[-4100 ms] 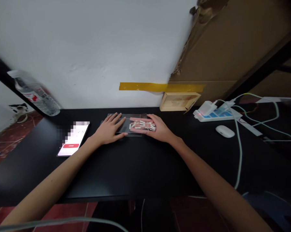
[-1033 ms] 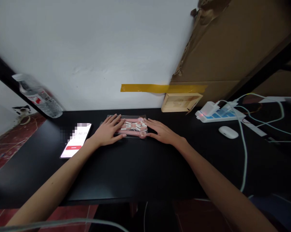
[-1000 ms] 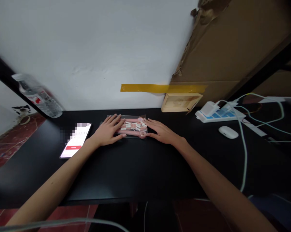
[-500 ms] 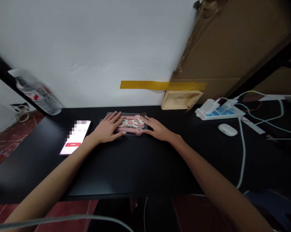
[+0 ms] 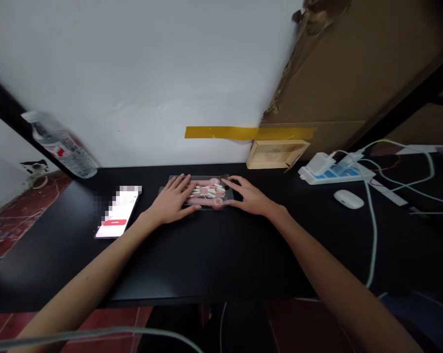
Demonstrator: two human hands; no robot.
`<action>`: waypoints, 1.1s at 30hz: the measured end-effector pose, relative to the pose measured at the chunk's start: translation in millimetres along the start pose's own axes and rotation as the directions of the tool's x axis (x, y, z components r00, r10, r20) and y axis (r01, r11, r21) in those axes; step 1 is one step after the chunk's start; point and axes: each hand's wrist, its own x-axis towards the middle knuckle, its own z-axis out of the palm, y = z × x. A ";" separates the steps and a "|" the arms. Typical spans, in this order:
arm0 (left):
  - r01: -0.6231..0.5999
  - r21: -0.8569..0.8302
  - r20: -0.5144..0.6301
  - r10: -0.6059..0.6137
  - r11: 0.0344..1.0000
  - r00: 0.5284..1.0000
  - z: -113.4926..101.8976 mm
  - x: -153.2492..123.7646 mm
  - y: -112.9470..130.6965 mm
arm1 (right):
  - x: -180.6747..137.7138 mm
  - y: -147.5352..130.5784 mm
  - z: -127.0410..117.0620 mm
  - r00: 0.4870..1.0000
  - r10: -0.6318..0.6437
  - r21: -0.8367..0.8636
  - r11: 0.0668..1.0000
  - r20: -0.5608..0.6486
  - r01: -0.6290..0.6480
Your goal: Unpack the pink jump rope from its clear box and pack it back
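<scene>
A clear plastic packet (image 5: 206, 192) lies flat on the black desk (image 5: 214, 255) near the wall. Inside it are pink looped cords and several small white pieces. My left hand (image 5: 173, 202) rests palm down on the packet's left end, fingers spread. My right hand (image 5: 248, 197) lies flat at the packet's right edge, fingers stretched out and touching it. Neither hand grips anything.
A phone (image 5: 117, 213) with a lit screen lies left of my left hand. A water bottle (image 5: 59, 144) leans at the far left. A small wooden box (image 5: 277, 153), a power strip (image 5: 333, 171) with cables and a white earbud case (image 5: 348, 198) sit to the right.
Earlier my right hand lay under the white pieces inside the packet. It has since come out to the right edge, and the pink cords now show inside.
</scene>
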 end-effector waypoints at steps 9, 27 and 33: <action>-0.003 0.004 -0.001 0.003 1.000 1.000 2.2 -2.1 3.3 | 2.1 -4.5 13.3 0.991 0.011 -0.080 0.997 0.132 -0.001; -0.001 -0.055 -0.027 -0.001 0.999 1.000 3.4 0.2 12.2 | 9.3 -3.6 15.4 0.997 0.050 0.099 0.994 0.054 -0.055; -0.006 -0.038 -0.029 0.005 0.999 1.000 0.7 0.9 16.2 | -3.4 13.5 1.4 0.997 0.029 0.179 0.984 -0.074 -0.015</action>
